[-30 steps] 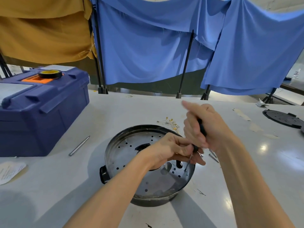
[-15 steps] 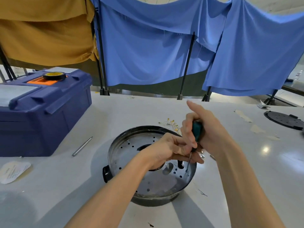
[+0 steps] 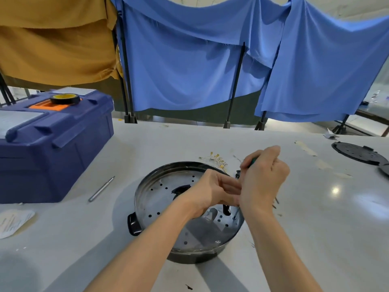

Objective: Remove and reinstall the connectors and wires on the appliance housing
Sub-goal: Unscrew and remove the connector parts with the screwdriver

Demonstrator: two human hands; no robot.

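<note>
Grips the screwdriver (image 3: 253, 160) in the right hand (image 3: 263, 178), all fingers now curled round the green handle; a second ago kept the forefinger stretched out. Has rolled the wrist meanwhile, leaving the tip on the same spot by the right rim of the housing (image 3: 160, 192). Reads as a turn on a screw, so probably still working a fastener, not yet the wires. Steadies the shaft with the left hand (image 3: 210, 192), fingers bent toward it; cannot tell whether pinching. Finds the housing mid-desk (image 3: 63, 239), yellow connectors (image 3: 217, 159) loose just beyond its far rim. Shows no legible brand; print on the paper (image 3: 12, 222) too blurred.
</note>
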